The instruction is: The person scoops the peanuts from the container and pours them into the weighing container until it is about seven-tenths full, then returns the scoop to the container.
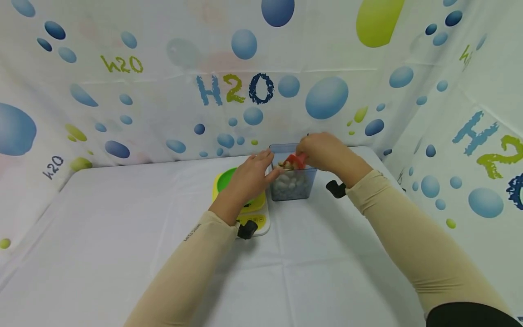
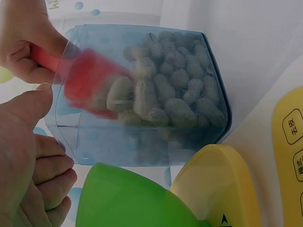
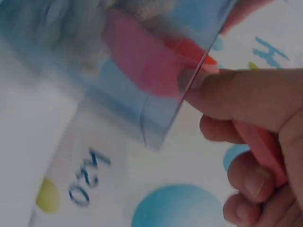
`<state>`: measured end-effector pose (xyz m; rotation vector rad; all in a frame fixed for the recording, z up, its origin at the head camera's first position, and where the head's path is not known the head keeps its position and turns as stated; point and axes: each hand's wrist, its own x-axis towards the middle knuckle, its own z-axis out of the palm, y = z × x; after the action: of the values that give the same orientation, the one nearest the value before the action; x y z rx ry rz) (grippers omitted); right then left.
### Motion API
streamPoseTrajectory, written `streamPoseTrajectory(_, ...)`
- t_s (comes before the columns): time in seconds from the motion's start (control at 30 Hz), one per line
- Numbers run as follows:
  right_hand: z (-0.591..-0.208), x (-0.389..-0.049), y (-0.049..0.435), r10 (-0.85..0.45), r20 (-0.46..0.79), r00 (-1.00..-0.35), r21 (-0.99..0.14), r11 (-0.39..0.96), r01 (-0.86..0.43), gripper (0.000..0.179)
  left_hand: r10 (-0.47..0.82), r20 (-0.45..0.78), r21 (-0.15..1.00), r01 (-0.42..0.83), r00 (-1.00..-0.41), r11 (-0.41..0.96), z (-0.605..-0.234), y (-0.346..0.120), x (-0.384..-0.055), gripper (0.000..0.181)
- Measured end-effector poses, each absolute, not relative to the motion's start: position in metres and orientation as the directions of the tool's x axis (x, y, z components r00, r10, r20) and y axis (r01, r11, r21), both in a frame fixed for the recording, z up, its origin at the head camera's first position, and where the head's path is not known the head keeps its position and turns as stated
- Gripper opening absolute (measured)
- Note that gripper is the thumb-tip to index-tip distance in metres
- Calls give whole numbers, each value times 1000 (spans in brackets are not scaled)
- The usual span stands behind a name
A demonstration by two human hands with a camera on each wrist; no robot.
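A clear bluish plastic bin [image 1: 291,186] stands at the table's back edge, partly filled with unshelled peanuts [image 2: 175,90]. My right hand [image 1: 323,152] reaches over its rim and grips the handle of a red scoop [image 2: 92,80], whose head is inside the bin among the peanuts. In the right wrist view the fingers [image 3: 251,177] curl round the handle. My left hand [image 1: 250,177] is at the bin's left front corner, its thumb close to the rim and its fingers loosely bent beside the wall; whether they touch is unclear. Below it sits a green bowl [image 2: 132,198], partly hidden by the hand.
Left of the bin, the green bowl rests on a yellow-topped white kitchen scale [image 1: 261,222] with buttons [image 2: 293,125]. A white cloth covers the table [image 1: 122,236]. Printed H2O curtains [image 1: 163,113] hang behind and at the sides, close to the bin.
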<state>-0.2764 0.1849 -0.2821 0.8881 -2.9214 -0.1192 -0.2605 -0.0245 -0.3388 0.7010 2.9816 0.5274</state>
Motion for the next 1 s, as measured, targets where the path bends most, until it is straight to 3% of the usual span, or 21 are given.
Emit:
streamPoseTrajectory(0.13, -288, -278, 185, -514, 9, -858, -52, 857, -513, 21, 442, 61, 328, 436, -895, 838, -341, -24, -260, 67)
streamPoseTrajectory(0.4, -302, -287, 200, -473, 17, -881, -213, 859, -465, 21, 437, 46, 334, 426, -898, 840, -345, -24, -260, 67)
streamPoseTrajectory(1.0, -291, -289, 206, -447, -7, -894, -328, 846, -420, 30, 408, 3, 348, 384, -913, 855, -341, -23, -264, 71)
